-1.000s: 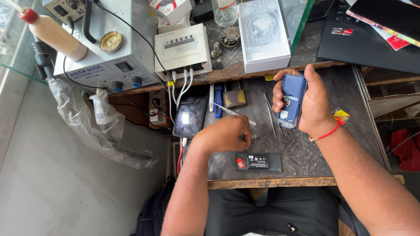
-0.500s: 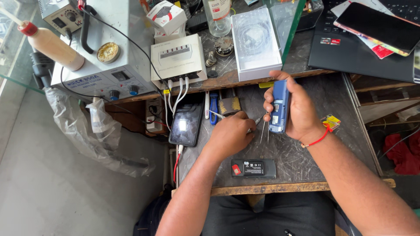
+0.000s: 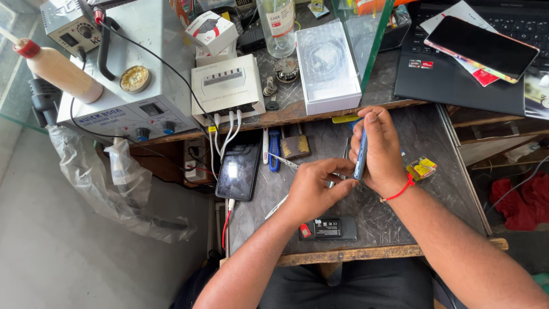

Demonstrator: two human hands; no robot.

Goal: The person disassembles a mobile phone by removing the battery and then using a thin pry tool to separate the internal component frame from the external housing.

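The right hand (image 3: 382,150) is closed around a slim blue slab-shaped phone (image 3: 361,155), held on edge above the dark stone worktop (image 3: 400,214); it looks light, stiff, smooth and breakable, best gripped along its long sides. The left hand (image 3: 313,190), fingers pinched, meets the phone's lower edge; whether it holds anything I cannot tell. A black battery (image 3: 328,229) lies just below both.
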